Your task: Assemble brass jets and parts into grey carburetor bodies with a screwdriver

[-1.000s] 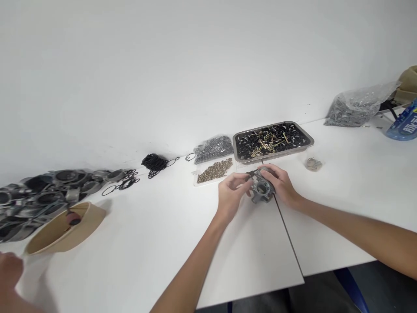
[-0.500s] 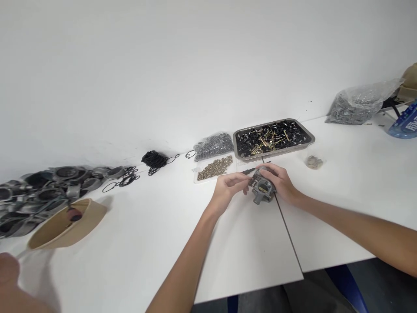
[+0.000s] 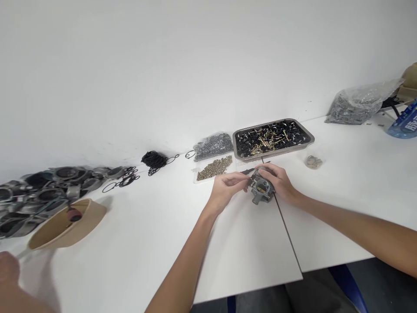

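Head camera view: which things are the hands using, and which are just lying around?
In use: carburetor, held by left hand and right hand.
Lying about: tray of black and brass parts, brass bits, black O-rings, metal housings, tan bowl.

Hands in frame: three. These are the wearer's left hand (image 3: 228,189) and right hand (image 3: 280,182) at centre, and one other person's hand (image 3: 8,271) at lower left.

At centre:
- one grey cast-metal carburettor body (image 3: 262,191)
- one thin dark rod (image 3: 246,171)
- one rectangular steel tray (image 3: 286,149)

At lower left: one tan paper bowl (image 3: 65,226).

Clear plastic bags: four.
- bag of grey beads (image 3: 213,147)
- bag of brass bits (image 3: 215,167)
- small bag (image 3: 313,162)
- large bag (image 3: 358,104) at upper right

One bundle of black rubber O-rings (image 3: 153,161). The grey cast housings (image 3: 39,191) heaped at left cannot be counted.
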A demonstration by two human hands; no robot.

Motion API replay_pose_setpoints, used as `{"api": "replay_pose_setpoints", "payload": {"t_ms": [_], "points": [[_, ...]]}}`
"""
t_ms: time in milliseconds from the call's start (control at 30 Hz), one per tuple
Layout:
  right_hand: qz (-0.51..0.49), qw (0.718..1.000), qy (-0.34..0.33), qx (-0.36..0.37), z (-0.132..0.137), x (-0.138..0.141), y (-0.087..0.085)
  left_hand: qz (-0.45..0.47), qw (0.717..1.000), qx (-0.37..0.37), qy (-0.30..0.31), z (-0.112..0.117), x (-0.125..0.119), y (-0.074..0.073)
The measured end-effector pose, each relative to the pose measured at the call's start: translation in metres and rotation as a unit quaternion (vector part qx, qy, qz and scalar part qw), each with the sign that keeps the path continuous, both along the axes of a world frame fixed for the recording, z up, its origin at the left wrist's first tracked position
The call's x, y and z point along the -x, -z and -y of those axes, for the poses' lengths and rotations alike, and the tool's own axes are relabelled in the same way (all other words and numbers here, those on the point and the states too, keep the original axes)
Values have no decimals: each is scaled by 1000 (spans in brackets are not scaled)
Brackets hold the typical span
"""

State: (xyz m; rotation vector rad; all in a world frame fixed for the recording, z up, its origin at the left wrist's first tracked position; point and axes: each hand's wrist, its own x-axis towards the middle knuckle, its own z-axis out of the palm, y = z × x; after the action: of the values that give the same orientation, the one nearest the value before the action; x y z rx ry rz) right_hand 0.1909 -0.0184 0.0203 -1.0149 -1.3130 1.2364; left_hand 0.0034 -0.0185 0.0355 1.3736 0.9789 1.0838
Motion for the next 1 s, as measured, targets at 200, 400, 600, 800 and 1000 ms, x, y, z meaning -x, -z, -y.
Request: {"api": "replay_pose_setpoints", "payload": {"t_ms": [200,400,600,800,1000], "points": [[-6,1000,-2,-3,0,0,0,11,1000,0,5,0,2,2],[-6,999,-26,18,-1,-3,-3,10,1000,3,26,-1,4,-1],[-3,985,-157,69,1,-7,-15,-129,978,-104,-126,-13,13,7],[35,957,-270,97,8,-5,-18,-390,865,-271,-163,-22,14,31],[81,936,-338,57,6,-8,-19,-437,851,-262,-125,-23,13,41]]}}
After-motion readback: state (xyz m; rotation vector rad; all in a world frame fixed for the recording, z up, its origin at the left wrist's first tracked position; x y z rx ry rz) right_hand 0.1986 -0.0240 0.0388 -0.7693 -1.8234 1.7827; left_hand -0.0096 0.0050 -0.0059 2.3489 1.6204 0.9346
